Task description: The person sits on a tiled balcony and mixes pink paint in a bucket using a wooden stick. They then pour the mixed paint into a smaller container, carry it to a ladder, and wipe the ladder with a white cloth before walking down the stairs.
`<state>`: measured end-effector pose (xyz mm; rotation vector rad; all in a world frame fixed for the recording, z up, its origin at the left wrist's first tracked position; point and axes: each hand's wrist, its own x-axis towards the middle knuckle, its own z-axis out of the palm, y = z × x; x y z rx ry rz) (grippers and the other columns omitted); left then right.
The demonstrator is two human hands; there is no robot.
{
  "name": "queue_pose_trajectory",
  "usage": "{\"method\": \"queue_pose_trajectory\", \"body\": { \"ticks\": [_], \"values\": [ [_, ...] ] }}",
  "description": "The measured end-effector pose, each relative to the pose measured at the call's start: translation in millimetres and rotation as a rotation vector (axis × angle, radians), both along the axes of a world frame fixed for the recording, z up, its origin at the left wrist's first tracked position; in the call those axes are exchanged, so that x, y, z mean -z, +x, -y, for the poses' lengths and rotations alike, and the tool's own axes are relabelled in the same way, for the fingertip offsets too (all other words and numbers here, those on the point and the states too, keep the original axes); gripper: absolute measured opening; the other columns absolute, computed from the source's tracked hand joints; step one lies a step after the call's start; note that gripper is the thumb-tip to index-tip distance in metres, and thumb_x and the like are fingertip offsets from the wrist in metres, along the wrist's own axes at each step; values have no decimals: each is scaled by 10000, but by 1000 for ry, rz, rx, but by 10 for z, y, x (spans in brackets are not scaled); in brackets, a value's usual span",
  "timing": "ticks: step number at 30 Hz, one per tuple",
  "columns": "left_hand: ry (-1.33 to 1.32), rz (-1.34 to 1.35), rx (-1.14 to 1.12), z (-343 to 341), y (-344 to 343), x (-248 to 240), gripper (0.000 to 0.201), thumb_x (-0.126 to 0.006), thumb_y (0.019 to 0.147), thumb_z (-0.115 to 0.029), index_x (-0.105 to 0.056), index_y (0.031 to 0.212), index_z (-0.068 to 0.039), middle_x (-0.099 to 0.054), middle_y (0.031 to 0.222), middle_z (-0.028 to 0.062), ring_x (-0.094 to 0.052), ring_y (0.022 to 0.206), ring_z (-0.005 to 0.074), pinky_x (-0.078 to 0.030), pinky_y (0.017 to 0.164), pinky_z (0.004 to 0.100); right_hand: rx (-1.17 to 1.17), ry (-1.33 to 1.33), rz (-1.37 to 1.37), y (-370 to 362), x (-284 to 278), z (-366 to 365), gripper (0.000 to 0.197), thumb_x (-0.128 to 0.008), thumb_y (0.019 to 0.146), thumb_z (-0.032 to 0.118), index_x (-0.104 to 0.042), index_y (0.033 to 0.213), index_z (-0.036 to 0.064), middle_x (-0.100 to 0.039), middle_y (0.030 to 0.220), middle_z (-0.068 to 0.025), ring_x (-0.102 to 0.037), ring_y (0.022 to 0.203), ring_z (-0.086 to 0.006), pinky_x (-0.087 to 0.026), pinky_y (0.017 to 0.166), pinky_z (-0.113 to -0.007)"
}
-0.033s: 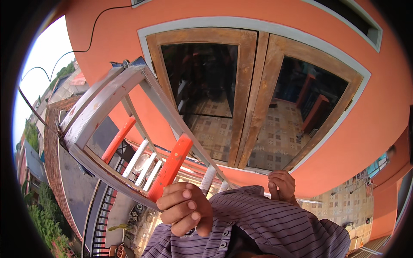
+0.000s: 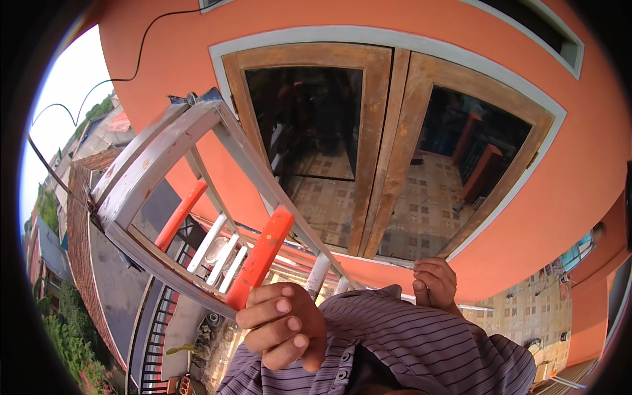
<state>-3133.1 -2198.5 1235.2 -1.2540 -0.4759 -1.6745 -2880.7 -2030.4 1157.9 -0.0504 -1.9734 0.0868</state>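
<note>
My left hand (image 2: 284, 322) is closed, its fingers curled in toward the palm, and no object shows in it. It is right beside the red rung (image 2: 264, 253) of a grey-white stepladder (image 2: 172, 141); whether it touches the rung I cannot tell. Farther right, my right hand (image 2: 436, 284) is pinched, with its fingertips close to the lower edge of the right wooden window frame (image 2: 388, 191). Anything between those fingertips is too small or hidden to name. The dark window glass (image 2: 306, 125) reflects a tiled floor.
An orange wall (image 2: 171, 52) surrounds the window. A black cable (image 2: 141, 49) hangs at the upper left. A black railing (image 2: 153, 342), rooftops and greenery (image 2: 69, 322) are far below on the left. Tiled floor (image 2: 526, 316) shows at the lower right.
My left hand has shifted slightly down and left. My right hand has moved very slightly right, with its fingers still together.
</note>
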Motion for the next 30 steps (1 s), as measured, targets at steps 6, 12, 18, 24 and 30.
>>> {"method": "queue_pose_trajectory", "body": {
  "ticks": [6, 12, 18, 24, 30],
  "values": [
    [2, -136, -3, -107, 157, -649, 390, -564, 1033, -542, -678, 1188, -203, -616, 1255, 9, -470, 1398, 346, -610, 913, 498, 38, 313, -14, -201, -794, 121, 285, -750, 965, 333, -642, 1104, 108, -628, 1103, -110, -675, 1016, -327, -637, 751, -451],
    [356, 33, -77, -1732, -179, -1591, 334, -577, 1055, -390, -702, 1207, -120, -696, 1210, 68, -604, 1285, 299, -572, 997, 445, 369, 725, -603, -279, -1895, -852, 623, -746, 930, 524, -497, 1341, 127, -500, 1364, -113, -499, 1306, -420, -529, 1037, -548],
    [-272, -37, -465, -3688, -661, -3995, 504, -452, 1089, -461, -747, 1241, -82, -709, 1294, 119, -601, 1346, 287, -509, 1118, 422, 737, 864, -469, -1959, -4670, -2539, 730, -833, 769, 597, -648, 1253, 84, -669, 1226, -99, -660, 1125, -323, -563, 889, -493],
    [-437, -84, -104, -4324, -1211, -3919, 503, -583, 1004, -468, -698, 1278, -62, -654, 1279, 216, -622, 1131, 360, -493, 1009, 499, 698, 539, 26, -2216, -4918, -3127, 756, -859, 710, 433, -590, 1331, 95, -625, 1285, -102, -617, 1114, -349, -536, 847, -559],
    [-194, -311, -192, -4378, -1333, -3917, 763, -726, 885, -555, -584, 1376, 12, -650, 1245, 230, -613, 992, 424, -483, 925, 502, 684, 579, 220, -1957, -4898, -2891, 755, -848, 703, 374, -541, 1331, 88, -581, 1269, -158, -562, 1138, -397, -537, 860, -551]
  ]
}}
